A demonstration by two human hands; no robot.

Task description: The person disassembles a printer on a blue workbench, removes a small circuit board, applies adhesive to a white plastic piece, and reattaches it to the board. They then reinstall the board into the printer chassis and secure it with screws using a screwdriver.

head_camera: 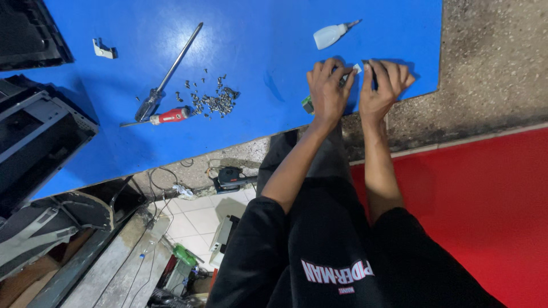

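Head view: both hands work at the near right edge of the blue table (257, 114). The left hand (327, 91) and right hand (383, 88) curl their fingers onto a small white piece (357, 68) pinched between them. A small green object (308, 104) lies by the left wrist. Just beyond sits a white squeeze bottle (330, 35). Far left lie 2 screwdrivers, 1 long (171, 68), 1 red-handled (165, 117), beside loose screws (211, 100) and a white clip (103, 49).

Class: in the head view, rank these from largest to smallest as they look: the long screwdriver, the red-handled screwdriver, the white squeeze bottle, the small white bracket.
1. Long screwdriver
2. Red-handled screwdriver
3. White squeeze bottle
4. Small white bracket

All lie on the same blue table, so nearness hardly skews the order.
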